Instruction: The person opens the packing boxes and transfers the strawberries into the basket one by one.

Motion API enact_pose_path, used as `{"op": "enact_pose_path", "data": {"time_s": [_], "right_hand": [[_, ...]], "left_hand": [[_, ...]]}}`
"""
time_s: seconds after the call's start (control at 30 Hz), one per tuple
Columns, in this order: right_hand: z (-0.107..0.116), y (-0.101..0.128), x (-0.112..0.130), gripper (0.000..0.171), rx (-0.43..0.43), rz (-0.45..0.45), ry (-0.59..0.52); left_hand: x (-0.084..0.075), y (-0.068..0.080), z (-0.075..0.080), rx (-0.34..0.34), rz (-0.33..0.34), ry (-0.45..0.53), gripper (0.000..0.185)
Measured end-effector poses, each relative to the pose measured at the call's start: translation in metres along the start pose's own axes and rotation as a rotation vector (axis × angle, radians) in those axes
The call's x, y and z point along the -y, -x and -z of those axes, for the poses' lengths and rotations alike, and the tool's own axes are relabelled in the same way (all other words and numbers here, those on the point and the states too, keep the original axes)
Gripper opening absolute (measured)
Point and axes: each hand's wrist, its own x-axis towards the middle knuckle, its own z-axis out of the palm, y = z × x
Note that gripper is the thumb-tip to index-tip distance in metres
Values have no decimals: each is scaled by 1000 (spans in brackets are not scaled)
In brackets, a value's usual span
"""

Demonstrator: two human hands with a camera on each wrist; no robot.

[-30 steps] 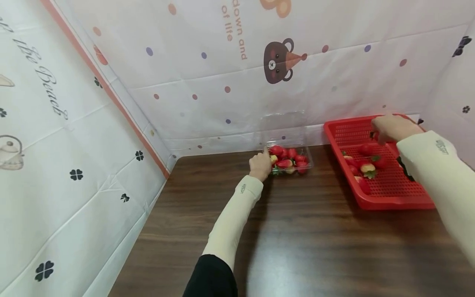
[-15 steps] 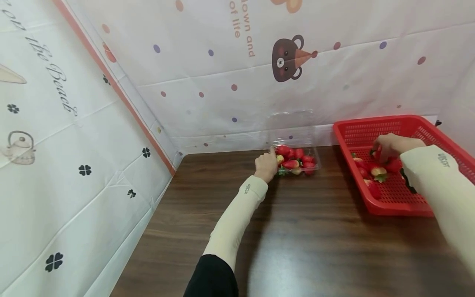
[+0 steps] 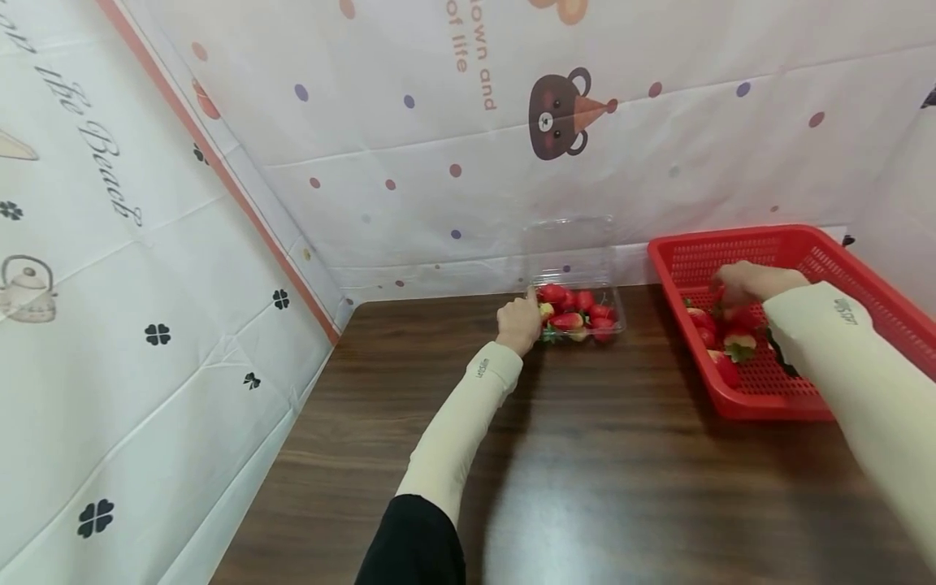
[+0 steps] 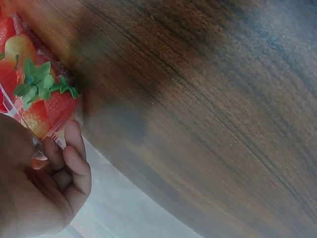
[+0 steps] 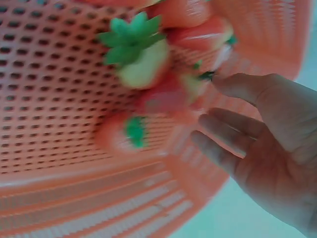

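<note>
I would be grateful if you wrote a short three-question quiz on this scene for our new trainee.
1. True or false: the lid of the clear box is closed.
2. Multiple choice: where is the right hand?
A) On the lid
B) Inside the red basket
C) Flat on the table
3. Fill in the blank: both the box and the basket hold ____.

Key:
1. False; the lid stands open.
2. B
3. Strawberries
</note>
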Motion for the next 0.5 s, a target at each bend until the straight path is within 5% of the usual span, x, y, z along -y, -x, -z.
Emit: {"op": "enact_pose_path", "data": {"time_s": [0.17,0.27,0.5], "right_hand": [[9,-23,40,55,-204,310,387],[6,-31,74,39,-258,433,479],[-48,-40,136,27,-132,676,463]], "left_hand": [[0,1,3,19,-2,8,59],[1,2,4,6,-2,19,58],[2,3,2,3,0,47,58]]}}
